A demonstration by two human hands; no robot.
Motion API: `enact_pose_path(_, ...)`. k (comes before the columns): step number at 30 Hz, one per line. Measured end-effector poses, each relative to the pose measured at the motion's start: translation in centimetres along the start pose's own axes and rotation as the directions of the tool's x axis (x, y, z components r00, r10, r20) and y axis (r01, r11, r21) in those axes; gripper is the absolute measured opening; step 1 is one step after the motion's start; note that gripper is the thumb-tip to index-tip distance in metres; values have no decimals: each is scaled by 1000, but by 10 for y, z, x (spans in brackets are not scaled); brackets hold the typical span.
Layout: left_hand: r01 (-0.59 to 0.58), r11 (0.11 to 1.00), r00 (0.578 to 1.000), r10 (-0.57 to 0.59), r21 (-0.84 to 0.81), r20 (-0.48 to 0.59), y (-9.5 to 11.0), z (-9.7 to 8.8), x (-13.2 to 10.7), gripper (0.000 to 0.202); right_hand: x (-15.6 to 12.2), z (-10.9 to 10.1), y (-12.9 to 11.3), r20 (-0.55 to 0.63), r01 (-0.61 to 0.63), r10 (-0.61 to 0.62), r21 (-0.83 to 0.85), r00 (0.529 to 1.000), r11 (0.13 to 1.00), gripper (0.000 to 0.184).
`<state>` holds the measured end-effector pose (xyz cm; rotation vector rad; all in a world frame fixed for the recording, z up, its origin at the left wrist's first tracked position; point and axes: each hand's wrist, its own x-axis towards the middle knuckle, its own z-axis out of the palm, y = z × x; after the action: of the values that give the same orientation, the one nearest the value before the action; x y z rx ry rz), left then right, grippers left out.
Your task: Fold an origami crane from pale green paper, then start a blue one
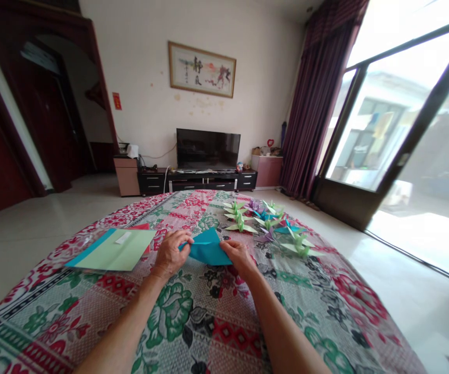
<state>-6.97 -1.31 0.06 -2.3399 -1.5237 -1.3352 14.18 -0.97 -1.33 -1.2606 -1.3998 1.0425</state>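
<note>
The blue paper sits over the middle of the worktop, between the left hand and the right hand; whether its lower edge touches the cloth I cannot tell. It should handle as something very light, thin and springy, easy to crease or tear (a stray crease would probably show), so a soft pinch at opposite edges looks the right hold. That is about how it is held: the left hand's thumb and fingers are drawn together on its left end, and the right hand's are pinched at its right corner, with little gap in either grip. Left of the left hand lie flat sheets, pale green on top with blue and red showing at the edges, and a white slip on them. Beyond the right hand stand folded cranes, green, blue and purple.
</note>
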Motion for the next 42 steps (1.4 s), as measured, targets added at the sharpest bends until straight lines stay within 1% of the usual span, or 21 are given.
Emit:
enact_pose_path(2, -5, 1000, 1000, 6, -13, 21, -1, -2, 0, 17, 1, 0, 2, -33, 5, -5, -9, 999, 1000, 38)
enact_pose_path(4, 28, 997, 999, -25, -73, 40, -2, -4, 1, 17, 2, 0, 4, -71, 3, -6, -42, 997, 999, 39)
enact_pose_path(6, 119, 980, 992, -109, -160, 70, -3, -5, 0, 17, 4, -1, 6, -108, -3, -7, -87, 994, 996, 37)
enact_pose_path(8, 243, 934, 967, -210, -263, 147, -5, -5, -1, 19, 7, -1, 8, -132, -2, -18, -153, 991, 988, 33)
enact_pose_path(10, 328, 871, 939, -256, -365, 231, -7, -3, -3, 19, 9, -1, 9, -143, 2, -39, -250, 989, 968, 28)
enact_pose_path(11, 342, 847, 933, -253, -408, 257, -9, -2, -4, 19, 9, 0, 9, -146, 14, -62, -309, 987, 951, 27)
enact_pose_path(13, 327, 831, 937, -223, -451, 269, -13, 0, -5, 22, 6, 0, 7, -141, 66, -141, -435, 980, 898, 35)
enact_pose_path(15, 290, 854, 945, -184, -432, 270, -19, 1, -6, 27, 0, 1, 2, -110, 139, -237, -550, 965, 824, 49)
enact_pose_path(16, 262, 877, 949, -158, -403, 273, -22, 1, -7, 26, -3, 1, -1, -81, 163, -261, -596, 962, 786, 55)
enact_pose_path(19, 150, 938, 958, -59, -314, 281, -30, -1, -9, 21, -12, 1, -11, 35, 214, -264, -693, 964, 688, 68)
enact_pose_path(21, 96, 951, 958, -8, -293, 288, -33, -2, -11, 20, -16, 0, -15, 76, 213, -236, -741, 969, 636, 73)
enact_pose_path(23, 76, 953, 955, 16, -294, 296, -35, -3, -12, 20, -17, 0, -16, 95, 207, -212, -770, 973, 604, 75)
enact_pose_path(25, 68, 953, 953, 25, -294, 302, -35, -2, -14, 19, -16, -1, -13, 114, 228, -229, -791, 967, 567, 73)
enact_pose_path(28, 64, 950, 955, 31, -305, 296, -36, -1, -15, 16, -13, -3, -5, 198, 337, -317, -808, 928, 483, 70)
enact_pose_path(30, 93, 944, 958, 2, -315, 288, -40, 1, -15, 15, -12, -4, 0, 276, 418, -348, -788, 896, 452, 73)
enact_pose_path(32, 153, 931, 957, -57, -331, 283, -45, 2, -16, 17, -12, -4, 3, 328, 471, -359, -755, 874, 456, 76)
enact_pose_path(35, 252, 895, 949, -155, -367, 273, -53, 4, -16, 22, -13, -4, 2, 351, 512, -386, -706, 853, 490, 76)
enact_pose_path(38, 314, 860, 939, -218, -402, 267, -57, 5, -16, 24, -17, -2, -3, 316, 521, -436, -680, 843, 515, 72)
enact_pose_path(42, 327, 832, 941, -244, -448, 233, -59, 7, -16, 25, -24, 3, -12, 235, 507, -502, -689, 832, 518, 67)
